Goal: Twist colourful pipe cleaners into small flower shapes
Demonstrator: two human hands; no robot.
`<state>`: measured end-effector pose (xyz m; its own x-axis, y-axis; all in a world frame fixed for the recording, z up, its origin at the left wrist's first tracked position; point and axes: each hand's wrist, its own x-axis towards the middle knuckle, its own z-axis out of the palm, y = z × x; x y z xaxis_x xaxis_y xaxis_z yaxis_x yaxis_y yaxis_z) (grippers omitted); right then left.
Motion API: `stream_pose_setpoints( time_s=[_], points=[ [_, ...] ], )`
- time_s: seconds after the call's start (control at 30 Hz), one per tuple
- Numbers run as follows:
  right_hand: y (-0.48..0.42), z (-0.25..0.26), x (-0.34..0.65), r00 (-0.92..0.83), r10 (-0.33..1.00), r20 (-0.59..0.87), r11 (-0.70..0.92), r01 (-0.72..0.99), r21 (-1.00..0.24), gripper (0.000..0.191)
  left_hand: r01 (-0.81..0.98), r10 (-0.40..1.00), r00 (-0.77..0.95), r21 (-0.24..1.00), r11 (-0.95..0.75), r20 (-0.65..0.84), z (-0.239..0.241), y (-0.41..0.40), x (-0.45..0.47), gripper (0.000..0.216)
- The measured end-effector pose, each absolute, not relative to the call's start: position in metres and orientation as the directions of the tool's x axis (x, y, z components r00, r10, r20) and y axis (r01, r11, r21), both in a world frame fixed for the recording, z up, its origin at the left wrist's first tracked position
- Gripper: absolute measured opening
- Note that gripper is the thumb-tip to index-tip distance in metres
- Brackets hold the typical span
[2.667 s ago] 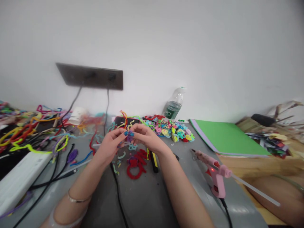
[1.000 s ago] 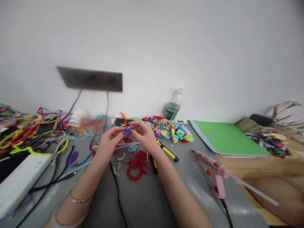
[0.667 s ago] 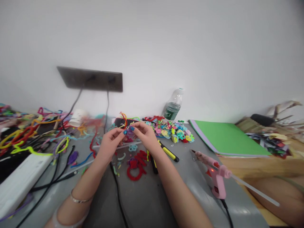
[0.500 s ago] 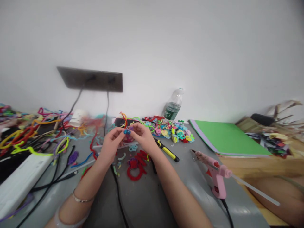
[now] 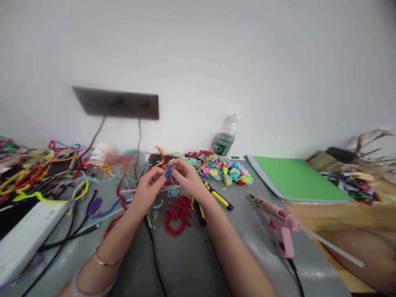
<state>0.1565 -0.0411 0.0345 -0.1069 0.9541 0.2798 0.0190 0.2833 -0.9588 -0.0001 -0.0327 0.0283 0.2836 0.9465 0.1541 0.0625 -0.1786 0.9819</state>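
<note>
Between my fingertips is a small blue and purple pipe-cleaner flower (image 5: 168, 171), raised above the desk. My left hand (image 5: 150, 185) pinches it from the left, thumb and fingers closed. From the right, my right hand (image 5: 185, 175) grips its other side, partly hiding it. Below my hands lie a light-blue pipe-cleaner flower (image 5: 173, 192) and a red looped pipe-cleaner piece (image 5: 175, 220). A yellow and black utility knife (image 5: 220, 197) rests beside my right wrist.
A pink glue gun (image 5: 283, 227) with a long glue stick lies right. Behind are many small flowers (image 5: 233, 171), a tilted bottle (image 5: 225, 138) and green sheets (image 5: 293, 177). Leftward are tangled pipe cleaners (image 5: 40, 165), cables and a white box (image 5: 34, 235). Another person's limb (image 5: 361, 255) shows far right.
The blue and purple flower has turned between my fingers and shows more of its petals. My left fingers have shifted slightly down and away from it; my right hand stays about in place.
</note>
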Motion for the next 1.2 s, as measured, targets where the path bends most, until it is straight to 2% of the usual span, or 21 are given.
stream_pose_setpoints(
  time_s=[0.23,0.37,0.47,0.63,0.97,1.2],
  points=[
    [-0.043,0.035,0.158,-0.208,0.96,0.186,0.173,-0.081,-0.982,0.023,0.063,0.93,0.274,0.96,-0.272,0.245,0.029,-0.033,0.001,0.013],
    [-0.043,0.036,0.156,-0.237,0.944,0.229,0.201,-0.136,-0.97,0.029,0.015,0.941,0.263,0.974,-0.225,0.213,0.027,-0.033,0.0,0.017],
    [-0.045,0.038,0.158,-0.266,0.924,0.273,0.258,-0.091,-0.962,0.031,-0.021,0.949,0.271,0.986,-0.164,0.164,0.028,-0.033,-0.001,0.017],
    [-0.048,0.042,0.162,-0.228,0.916,0.33,0.361,0.108,-0.926,0.028,-0.014,0.952,0.262,0.987,-0.158,0.156,0.033,-0.034,-0.002,0.016],
    [-0.049,0.045,0.165,-0.22,0.914,0.34,0.373,0.129,-0.919,0.03,0.046,0.94,0.277,0.974,-0.221,0.2,0.036,-0.032,-0.005,0.016],
    [-0.043,0.037,0.163,-0.227,0.957,0.18,0.167,-0.074,-0.983,0.026,0.151,0.907,0.277,0.917,-0.369,0.319,0.037,-0.034,-0.002,0.01]
  ],
)
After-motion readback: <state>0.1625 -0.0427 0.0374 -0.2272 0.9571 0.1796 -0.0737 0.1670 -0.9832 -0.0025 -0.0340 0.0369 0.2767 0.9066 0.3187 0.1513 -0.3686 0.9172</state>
